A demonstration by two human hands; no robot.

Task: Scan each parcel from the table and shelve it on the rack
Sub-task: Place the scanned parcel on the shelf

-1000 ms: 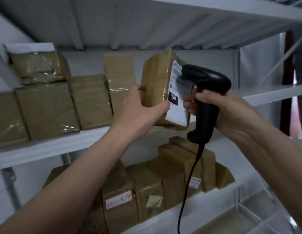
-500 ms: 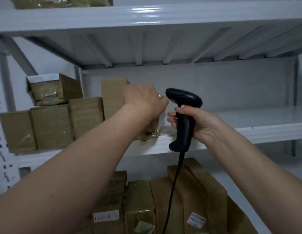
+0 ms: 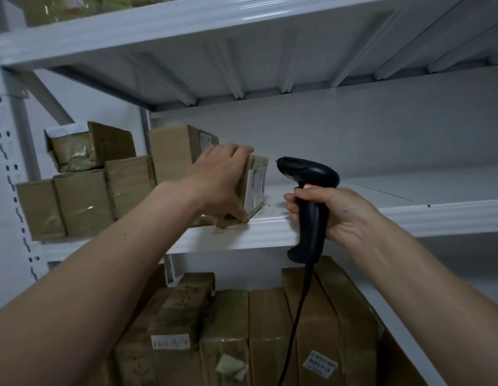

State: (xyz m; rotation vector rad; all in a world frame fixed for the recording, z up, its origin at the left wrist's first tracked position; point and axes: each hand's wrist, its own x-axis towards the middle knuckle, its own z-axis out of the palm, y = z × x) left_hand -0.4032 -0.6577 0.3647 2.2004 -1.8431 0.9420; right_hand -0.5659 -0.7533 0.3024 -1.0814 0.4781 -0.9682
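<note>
ok so my left hand (image 3: 222, 179) has its fingers wrapped over the parcel (image 3: 254, 188) standing on the middle shelf (image 3: 270, 235), so I'd nudge it snug against the box (image 3: 172, 151) at 9 o'clock, while my right hand (image 3: 334, 213) grips the scanner (image 3: 309, 196).

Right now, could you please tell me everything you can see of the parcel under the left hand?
The parcel is a brown cardboard box wrapped in clear glossy tape, with a white printed label on its right-facing side; the print is too blurred to read. It stands on the middle shelf near the front edge, right of the other boxes. The left hand grips it from above, thumb at its lower front corner.
</note>
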